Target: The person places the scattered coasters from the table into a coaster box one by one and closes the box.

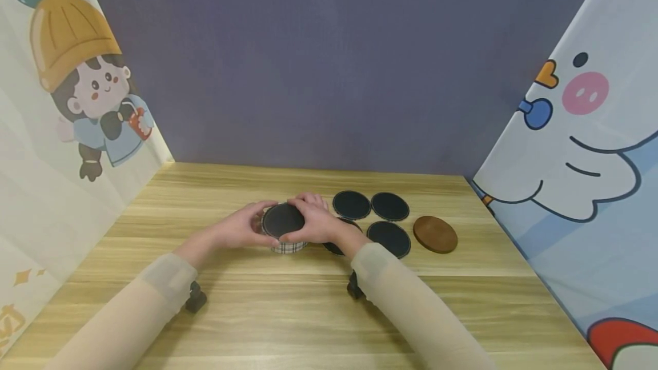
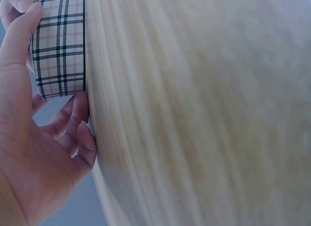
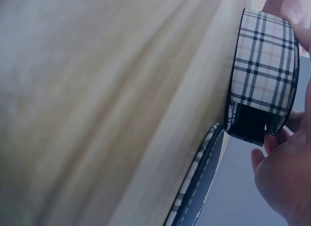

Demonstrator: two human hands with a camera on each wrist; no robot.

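Note:
A round plaid coaster holder (image 1: 289,248) with a black top (image 1: 283,220) sits on the wooden table between both hands. My left hand (image 1: 240,227) grips its left side, the thumb at the near edge and fingers curled round the far side. From the right, my right hand (image 1: 320,222) holds the same holder, its thumb over the near rim. The right wrist view shows a dark cut-out (image 3: 250,123) in the plaid wall, near the right hand's fingers. In the left wrist view, fingertips touch the base of the plaid wall (image 2: 60,46).
Right of the holder lie several black round coasters with stitched edges, among them a far one (image 1: 352,205) and a near one (image 1: 389,239). Another is partly hidden beneath the right wrist. A brown wooden disc (image 1: 435,234) lies farther right. Grey backing (image 1: 319,61) rises behind the table.

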